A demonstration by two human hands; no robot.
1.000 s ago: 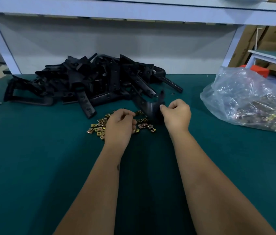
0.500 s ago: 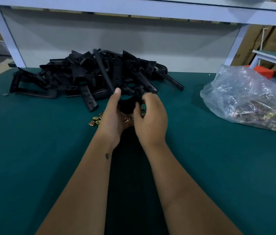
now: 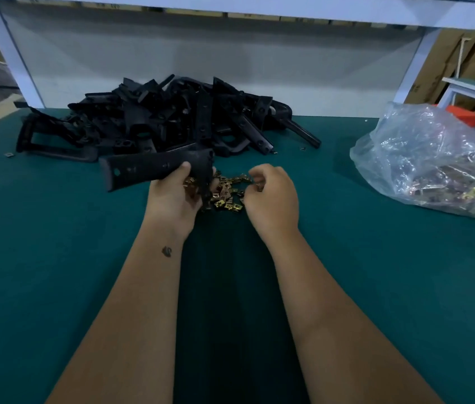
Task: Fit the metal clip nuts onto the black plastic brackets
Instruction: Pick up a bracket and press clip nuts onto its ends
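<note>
Left hand gripping black bracket over loose clip nuts; right hand curled, perhaps pinching one. Clear bag on tabletop holding more nuts.

We see the left hand gripping a black plastic bracket while the right hand curls over loose clip nuts on the green desk.

right hand fingers curl inward, perhaps pinching a clip nut | bag cut off right
</note>
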